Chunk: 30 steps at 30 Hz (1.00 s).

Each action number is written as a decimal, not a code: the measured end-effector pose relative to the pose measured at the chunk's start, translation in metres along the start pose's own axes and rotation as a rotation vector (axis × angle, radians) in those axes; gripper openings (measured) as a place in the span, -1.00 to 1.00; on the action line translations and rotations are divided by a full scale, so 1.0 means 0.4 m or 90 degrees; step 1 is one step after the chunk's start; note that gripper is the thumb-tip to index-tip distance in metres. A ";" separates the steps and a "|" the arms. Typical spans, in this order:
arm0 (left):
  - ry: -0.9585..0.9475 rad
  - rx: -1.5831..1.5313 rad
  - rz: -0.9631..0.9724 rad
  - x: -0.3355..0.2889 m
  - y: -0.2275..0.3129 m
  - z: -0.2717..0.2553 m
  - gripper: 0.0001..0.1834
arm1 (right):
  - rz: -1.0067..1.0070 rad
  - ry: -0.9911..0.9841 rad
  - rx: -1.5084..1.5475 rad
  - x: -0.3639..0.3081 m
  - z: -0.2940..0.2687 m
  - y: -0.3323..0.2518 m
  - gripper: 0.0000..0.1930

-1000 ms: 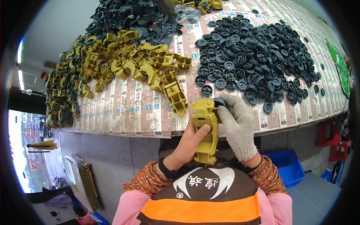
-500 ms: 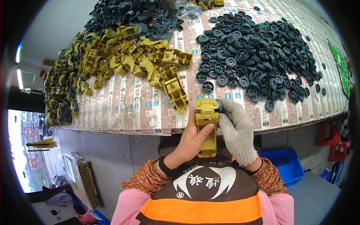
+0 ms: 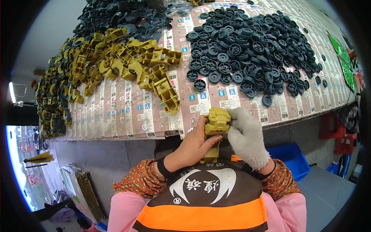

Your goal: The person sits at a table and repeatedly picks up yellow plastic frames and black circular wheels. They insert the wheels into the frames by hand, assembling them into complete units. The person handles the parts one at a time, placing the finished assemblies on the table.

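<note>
My bare left hand [image 3: 192,145] is closed round a mustard-yellow plastic toy car body [image 3: 217,120], its thumb lying across the near part. The body is tilted, its far end raised just off the table's front edge. On its right side presses my right hand [image 3: 248,136], in a pale knitted glove, with bent fingers gripping the far right corner. Any wheel under those fingers is hidden. Beyond my hands is a large heap of black toy wheels [image 3: 247,50]. More yellow toy car bodies [image 3: 164,87] are piled to the left.
The table [image 3: 116,116] is covered with printed sheeting and has a curved-looking front edge. Dark plastic parts [image 3: 116,17] are heaped at the back left, and assembled toy cars [image 3: 54,100] at the far left. A blue bin [image 3: 290,160] and red stools [image 3: 334,131] stand below right.
The toy car body has been tipped, its far end now facing up more. The black wheel seen at its right side between the gloved fingers no longer shows. The view has shifted slightly.
</note>
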<state>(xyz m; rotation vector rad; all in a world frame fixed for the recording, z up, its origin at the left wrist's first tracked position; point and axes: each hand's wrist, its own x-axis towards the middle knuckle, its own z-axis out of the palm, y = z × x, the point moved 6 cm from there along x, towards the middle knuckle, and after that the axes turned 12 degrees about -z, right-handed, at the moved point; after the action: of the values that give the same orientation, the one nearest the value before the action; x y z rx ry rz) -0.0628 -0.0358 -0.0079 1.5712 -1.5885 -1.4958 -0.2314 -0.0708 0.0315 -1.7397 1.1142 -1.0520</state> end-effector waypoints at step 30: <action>0.071 -0.717 -0.101 0.053 0.009 -0.040 -0.57 | 0.196 -0.088 0.280 -0.032 -0.015 0.040 -0.60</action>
<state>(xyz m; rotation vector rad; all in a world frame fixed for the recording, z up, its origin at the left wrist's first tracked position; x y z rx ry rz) -0.0557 -0.0618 -0.0075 1.0508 -0.3421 -1.8266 -0.2447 -0.0646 0.0162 -1.2295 0.9416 -0.8895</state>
